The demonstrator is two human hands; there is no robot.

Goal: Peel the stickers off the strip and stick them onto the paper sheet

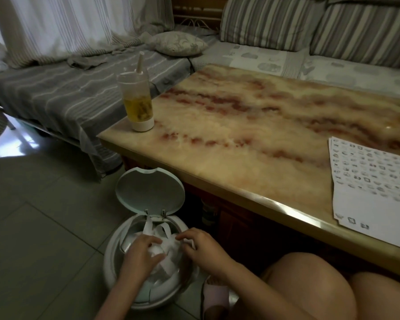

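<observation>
Head camera, looking down from a seated person. Both hands are low in the frame over a small round white bin (112, 262) on the tiled floor (44, 227), its lid (148, 192) hinged up and open. The left hand (141, 252) has fingers and thumb curled round a crumpled wad of white strips (162, 252) in the bin's mouth. The right hand (201, 248), just beside it, pinches the same tangle from the other side – the hands are close together, nearly touching. Loose loops of strip stick up behind the fingers, toward the hinge.

The paper sheet (374, 204) lies well apart from the hands, up on the marbled counter (240, 125) at the right edge of the frame, on top of other sheets. Rows of small stickers (365, 167) cover its upper part; they are too blurred to make out.

At the counter's near left corner stands a clear bottle (138, 102) with a tall spout, part full of yellow liquid. The counter's edge and dark base sit between the bin and the sheet. Bare knees (310, 285) fill the lower right, and a pale slipper (214, 294) sits beside the bin. Behind – a sofa (56, 95) in grey striped cloth, a pillow (178, 43) and curtains (56, 24).
</observation>
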